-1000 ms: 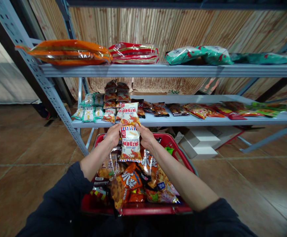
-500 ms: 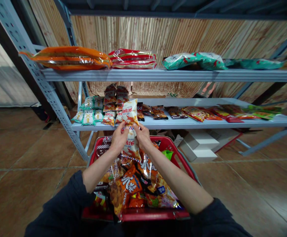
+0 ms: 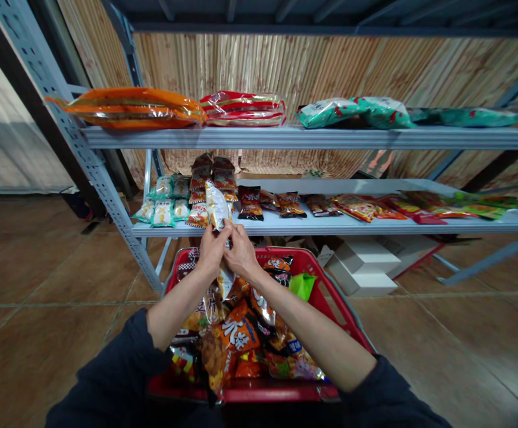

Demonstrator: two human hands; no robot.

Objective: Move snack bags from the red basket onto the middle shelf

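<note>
Both hands meet over the far part of a red shopping basket, in front of the lower shelf. My left hand and my right hand are closed on a strip of white snack bags. One bag sticks up above the fingers, turned edge-on, and another hangs below them into the basket. My fingers hide the join between them. Beneath my wrists, the basket holds several snack bags, among them an orange one and a bright green one.
On the lower shelf stand stacked brown snack bags, small green-and-white bags and a row of flat packets. Large orange and teal bags lie on the shelf above. White boxes sit below, right of the basket.
The white strip has turned from facing me to nearly edge-on, now showing its side or back. My hands have drawn together and slightly lower, the right one over the strip.
</note>
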